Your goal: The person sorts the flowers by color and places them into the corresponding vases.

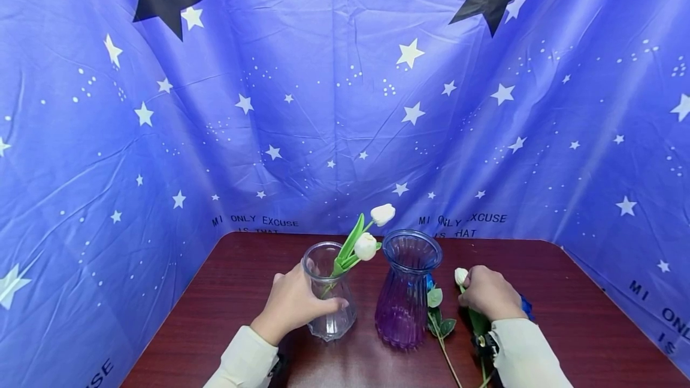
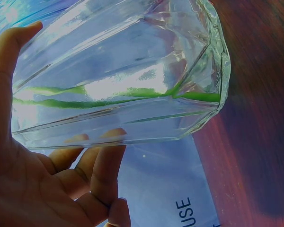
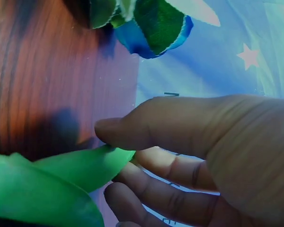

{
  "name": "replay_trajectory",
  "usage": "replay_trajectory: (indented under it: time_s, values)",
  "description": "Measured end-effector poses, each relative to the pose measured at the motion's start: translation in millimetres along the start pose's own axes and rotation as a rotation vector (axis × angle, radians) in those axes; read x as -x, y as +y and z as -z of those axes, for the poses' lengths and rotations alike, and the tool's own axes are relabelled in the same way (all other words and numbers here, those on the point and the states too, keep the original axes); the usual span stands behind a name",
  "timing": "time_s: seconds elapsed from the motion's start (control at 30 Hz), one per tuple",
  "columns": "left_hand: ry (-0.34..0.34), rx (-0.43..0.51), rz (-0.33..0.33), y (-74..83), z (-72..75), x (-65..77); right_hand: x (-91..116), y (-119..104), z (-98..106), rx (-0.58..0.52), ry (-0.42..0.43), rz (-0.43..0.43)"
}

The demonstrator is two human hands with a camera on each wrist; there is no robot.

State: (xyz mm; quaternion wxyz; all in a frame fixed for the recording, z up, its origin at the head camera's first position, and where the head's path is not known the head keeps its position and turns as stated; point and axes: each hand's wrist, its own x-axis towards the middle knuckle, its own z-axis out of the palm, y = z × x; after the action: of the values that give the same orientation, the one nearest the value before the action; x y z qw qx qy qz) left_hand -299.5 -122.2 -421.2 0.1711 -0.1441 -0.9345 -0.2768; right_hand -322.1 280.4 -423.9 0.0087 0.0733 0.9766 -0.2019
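Note:
My left hand (image 1: 302,301) grips a clear glass vase (image 1: 330,325), thumb on the near side and fingers around the far side. Two white tulips (image 1: 366,246) lean to the right out of it, their green stems (image 2: 132,94) showing through the glass in the left wrist view. On the right, my right hand (image 1: 492,293) pinches another white tulip (image 1: 460,276) between thumb and fingers. The right wrist view shows the thumb (image 3: 128,130) against the tip of its green leaf (image 3: 85,168). Part of the stem is hidden below the hand.
A ribbed purple glass vase (image 1: 401,310) stands between the hands. Just right of it lies a blue flower (image 1: 429,282) with a leafy stem (image 1: 443,346). Another blue flower (image 1: 526,307) peeks out beyond the right hand. A starry blue curtain (image 1: 345,136) surrounds the dark red table (image 1: 215,316).

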Motion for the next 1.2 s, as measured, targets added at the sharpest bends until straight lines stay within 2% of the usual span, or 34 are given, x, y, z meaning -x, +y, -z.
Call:
replay_trajectory:
  time_s: [0.23, 0.67, 1.2]
  values:
    - [-0.001, 0.006, 0.005, 0.6, 0.7, -0.3, 0, -1, 2, -0.04, 0.007, 0.008]
    - [0.008, 0.006, 0.005, 0.7, 0.4, 0.9, -1, -5, 6, -0.083, 0.136, 0.03]
    - [0.007, 0.003, -0.002, 0.0, -0.2, 0.7, 3, -13, 17, -0.144, 0.185, 0.063]
